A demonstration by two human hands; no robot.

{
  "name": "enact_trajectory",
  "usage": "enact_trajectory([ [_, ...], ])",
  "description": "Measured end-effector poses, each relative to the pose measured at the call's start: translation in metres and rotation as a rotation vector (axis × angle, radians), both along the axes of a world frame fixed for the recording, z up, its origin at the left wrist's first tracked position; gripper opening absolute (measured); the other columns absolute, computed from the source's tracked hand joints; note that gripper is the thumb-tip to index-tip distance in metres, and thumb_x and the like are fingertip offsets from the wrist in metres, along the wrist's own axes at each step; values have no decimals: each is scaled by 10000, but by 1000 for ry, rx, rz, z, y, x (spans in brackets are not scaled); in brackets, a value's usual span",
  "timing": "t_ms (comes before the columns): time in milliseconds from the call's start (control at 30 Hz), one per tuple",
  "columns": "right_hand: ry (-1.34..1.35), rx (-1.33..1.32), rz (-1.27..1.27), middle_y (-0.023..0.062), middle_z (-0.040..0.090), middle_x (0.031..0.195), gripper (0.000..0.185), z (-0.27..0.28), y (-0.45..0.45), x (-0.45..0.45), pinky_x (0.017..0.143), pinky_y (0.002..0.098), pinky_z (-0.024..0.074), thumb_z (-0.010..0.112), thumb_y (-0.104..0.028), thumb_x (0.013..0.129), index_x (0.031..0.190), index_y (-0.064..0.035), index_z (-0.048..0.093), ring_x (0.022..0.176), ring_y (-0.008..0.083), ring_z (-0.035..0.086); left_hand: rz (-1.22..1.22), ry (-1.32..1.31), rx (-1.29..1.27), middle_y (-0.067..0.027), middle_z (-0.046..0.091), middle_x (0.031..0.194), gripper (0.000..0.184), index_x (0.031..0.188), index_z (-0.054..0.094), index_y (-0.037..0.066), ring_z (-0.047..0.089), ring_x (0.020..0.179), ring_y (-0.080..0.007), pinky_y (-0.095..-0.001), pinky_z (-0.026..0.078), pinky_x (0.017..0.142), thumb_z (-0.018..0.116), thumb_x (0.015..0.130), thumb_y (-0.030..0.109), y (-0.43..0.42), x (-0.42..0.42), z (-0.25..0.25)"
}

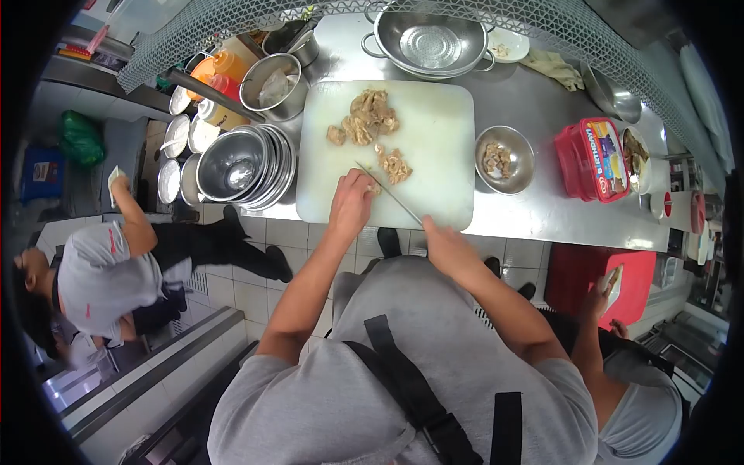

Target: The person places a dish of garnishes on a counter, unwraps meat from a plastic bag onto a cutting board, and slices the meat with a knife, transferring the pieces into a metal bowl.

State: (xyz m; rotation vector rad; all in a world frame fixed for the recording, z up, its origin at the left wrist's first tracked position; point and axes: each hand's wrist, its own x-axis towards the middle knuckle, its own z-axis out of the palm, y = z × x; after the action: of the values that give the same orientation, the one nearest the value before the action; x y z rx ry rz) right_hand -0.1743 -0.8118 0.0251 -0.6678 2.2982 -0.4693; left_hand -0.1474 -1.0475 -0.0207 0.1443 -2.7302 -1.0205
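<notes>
Grey shirt cloth (287, 415) crossed by a black strap (403, 372) lies nearest the camera, with both forearms reaching forward from it. The right hand (449, 248) is wrapped around the handle of a knife (390, 193), at the near edge of a pale cutting board (435, 132). The knife's long axis runs diagonally across the board's near half: handle near and right, tip far and left, just past the left fingers. The left hand (353, 200) is curled, its fingertips pinching a small piece of meat (373, 188) down beside the blade.

Just beyond the tip sits a small cluster of chopped meat (394, 165); farther off, a larger heap of meat (370, 118) lies left of the board's middle. The board's right side is bare, giving open room beside the blade. Its near edge lies along the front edge of the steel tabletop (542, 97).

Right of the board, across a narrow bare strip, stands a small steel bowl (525, 152) holding chopped pieces, then a red plastic tub (575, 167). Stacked steel bowls (232, 167) and a steel pot (249, 91) stand close along the left side; a two-handled colander (387, 35) stands beyond the far edge.
</notes>
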Motion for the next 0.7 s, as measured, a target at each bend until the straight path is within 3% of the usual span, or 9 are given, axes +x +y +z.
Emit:
enact_trajectory([
  [167, -60, 35, 1, 329, 634, 987, 284, -2, -21, -21, 838, 568, 498, 441, -66, 913, 1195, -38, 415, 954, 496, 638, 1, 52, 28, -161, 573, 998, 262, 973, 630, 3, 576, 868, -362, -439, 493, 777, 663, 726, -78, -2, 8, 0],
  [233, -66, 58, -7, 332, 631, 994, 286, 14, -16, -23, 840, 571, 496, 446, -70, 911, 1194, -38, 412, 957, 497, 637, 127, -110, 218, -171, 565, 970, 218, 960, 623, -1, 588, 798, -356, -448, 503, 730, 652, 746, -31, 3, 9, -2],
  [333, -40, 67, -57, 334, 639, 973, 242, 35, -7, -5, 826, 588, 478, 447, -124, 951, 1175, -39, 419, 918, 526, 619, 224, -143, 151, -157, 558, 913, 213, 978, 622, -7, 603, 708, -291, -398, 519, 638, 665, 771, 19, 8, 7, -14],
  [500, -104, 93, -72, 328, 640, 951, 254, 47, -3, 19, 820, 589, 480, 427, -111, 951, 1195, -41, 422, 905, 532, 619, 219, -104, 88, -162, 558, 898, 207, 956, 604, -4, 605, 719, -298, -409, 517, 640, 669, 761, 21, 11, 4, -18],
  [700, -77, -37, -72, 323, 642, 984, 255, -14, -33, 6, 819, 585, 493, 422, -61, 923, 1177, -38, 426, 930, 503, 641, 187, -73, 53, -157, 559, 924, 210, 967, 605, 1, 617, 741, -301, -402, 530, 654, 683, 772, 6, 9, 3, -14],
])
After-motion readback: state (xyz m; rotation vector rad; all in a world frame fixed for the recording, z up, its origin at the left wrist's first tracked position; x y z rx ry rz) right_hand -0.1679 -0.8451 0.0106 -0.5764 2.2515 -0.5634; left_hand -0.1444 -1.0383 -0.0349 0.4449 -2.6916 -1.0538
